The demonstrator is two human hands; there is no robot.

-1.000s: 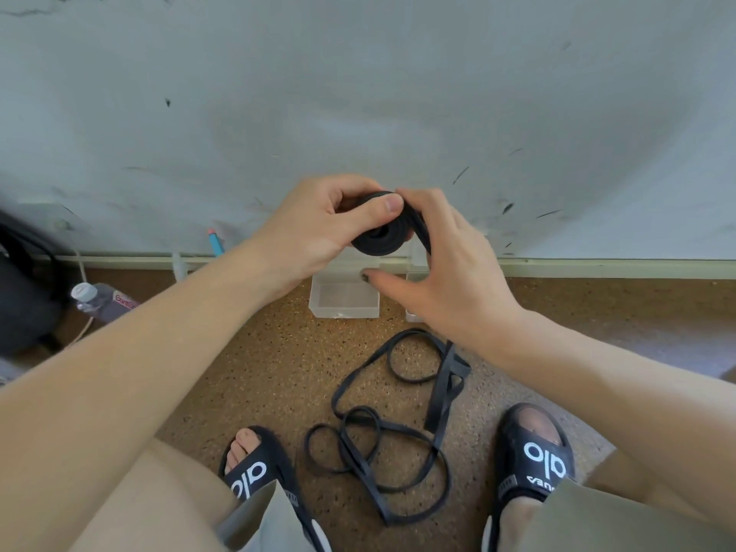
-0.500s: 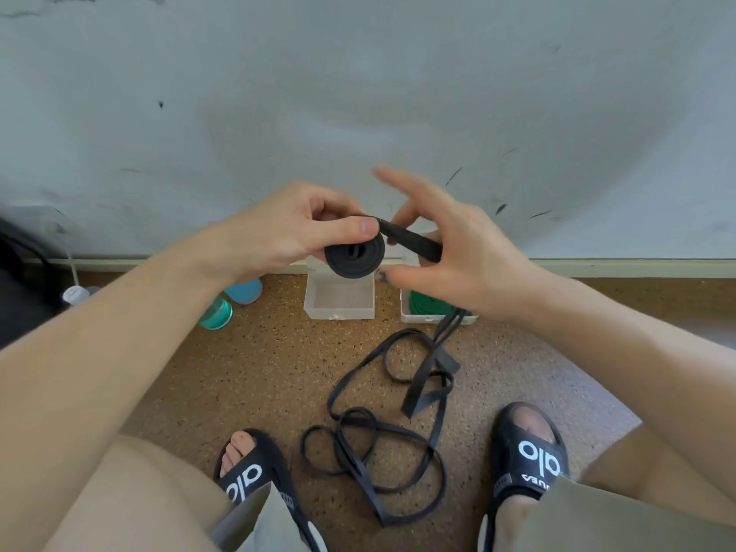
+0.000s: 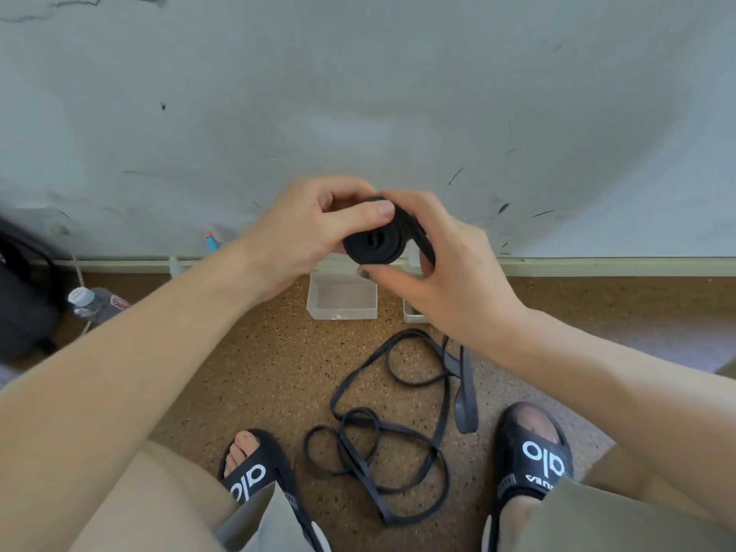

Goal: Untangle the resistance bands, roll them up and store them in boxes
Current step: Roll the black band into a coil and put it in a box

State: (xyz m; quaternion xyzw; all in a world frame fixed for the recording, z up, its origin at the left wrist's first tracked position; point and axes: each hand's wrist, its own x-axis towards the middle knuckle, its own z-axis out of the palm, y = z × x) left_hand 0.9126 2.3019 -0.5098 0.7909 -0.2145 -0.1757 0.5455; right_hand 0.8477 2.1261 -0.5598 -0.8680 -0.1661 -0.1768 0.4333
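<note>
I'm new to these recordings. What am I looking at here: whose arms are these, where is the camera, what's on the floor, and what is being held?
There is no machine here. A person wears a wide-angle camera on the head, looking forward and down, so the arms reaching in from the bottom are their own. The left hand pinches a rolled-up black resistance band with thumb on top. The right hand curls around the roll's other side, guiding the band's loose tail, which drops behind that hand. The unrolled rest of the band lies in loops on the speckled brown floor between two black sandals. By the wall stands a clear plastic box; a second box is mostly hidden behind the right hand. At far left lie a water bottle and a dark bag.
</note>
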